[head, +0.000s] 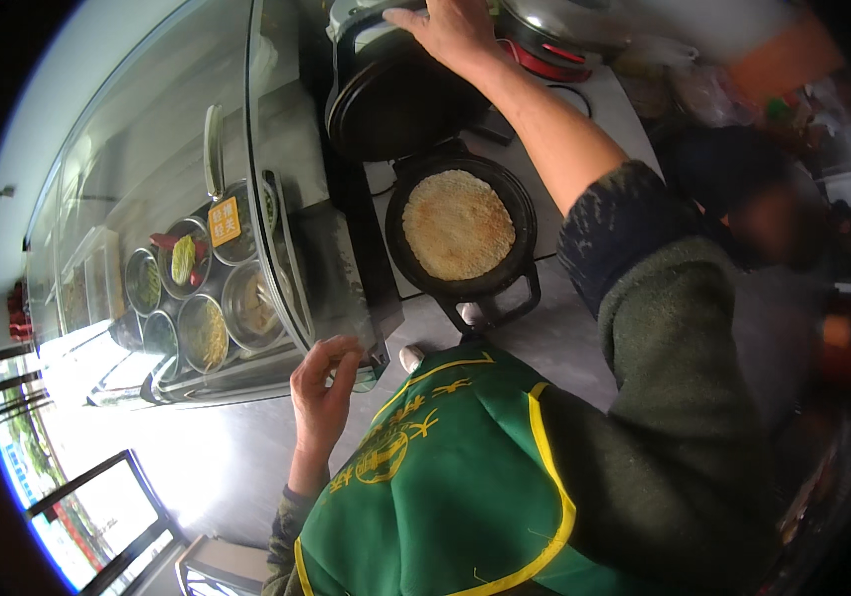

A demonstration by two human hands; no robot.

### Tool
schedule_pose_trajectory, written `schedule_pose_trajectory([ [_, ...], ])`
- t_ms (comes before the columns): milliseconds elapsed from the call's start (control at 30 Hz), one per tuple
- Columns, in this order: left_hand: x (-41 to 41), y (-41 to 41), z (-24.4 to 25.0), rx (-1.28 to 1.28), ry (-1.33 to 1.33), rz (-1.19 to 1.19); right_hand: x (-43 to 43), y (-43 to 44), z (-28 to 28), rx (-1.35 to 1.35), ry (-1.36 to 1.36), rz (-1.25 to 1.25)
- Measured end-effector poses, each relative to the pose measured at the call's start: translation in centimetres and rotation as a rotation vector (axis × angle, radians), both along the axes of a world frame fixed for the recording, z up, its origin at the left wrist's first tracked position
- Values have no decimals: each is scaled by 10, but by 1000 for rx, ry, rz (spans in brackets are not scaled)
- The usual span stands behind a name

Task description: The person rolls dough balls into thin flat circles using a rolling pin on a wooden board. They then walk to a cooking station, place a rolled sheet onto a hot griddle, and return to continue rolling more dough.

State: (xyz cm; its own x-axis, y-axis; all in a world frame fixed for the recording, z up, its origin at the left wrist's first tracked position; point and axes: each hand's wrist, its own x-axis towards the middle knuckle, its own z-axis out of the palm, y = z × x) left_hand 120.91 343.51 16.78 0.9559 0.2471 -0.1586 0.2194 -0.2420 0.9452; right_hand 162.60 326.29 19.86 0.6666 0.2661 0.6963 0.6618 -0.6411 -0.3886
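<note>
A round browned flatbread (459, 225) lies flat on the lower plate of a black electric griddle (526, 257). The griddle's lid (395, 104) is raised at the top. My right hand (455, 30) is at the upper edge of that lid, thumb stretched out to the left; its fingers are cut off by the picture's edge, so whether they grip the lid cannot be told. My left hand (325, 380) is half curled beside the lower corner of the glass display case, and it cannot be told whether it touches the case or holds anything.
Left of the griddle, the glass case (252, 134) holds several steel bowls (203, 331) of vegetables and other fillings. A red-based appliance (552, 63) with a metal lid stands at the top. A blurred person (753, 194) is at the right. A glass door (105, 506) is lower left.
</note>
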Motion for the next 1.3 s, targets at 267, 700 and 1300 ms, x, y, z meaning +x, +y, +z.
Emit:
schedule_pose_trajectory([
  [267, -2, -10, -7, 119, 97, 122, 76, 22, -33, -216, -297, -126],
  [700, 0, -2, -2, -172, 139, 283, -15, -93, -199, -162, 809, -2],
  [1300, 11, -9, -11, -96, 296, 234, -143, -106, -274, -321, 1335, -427],
])
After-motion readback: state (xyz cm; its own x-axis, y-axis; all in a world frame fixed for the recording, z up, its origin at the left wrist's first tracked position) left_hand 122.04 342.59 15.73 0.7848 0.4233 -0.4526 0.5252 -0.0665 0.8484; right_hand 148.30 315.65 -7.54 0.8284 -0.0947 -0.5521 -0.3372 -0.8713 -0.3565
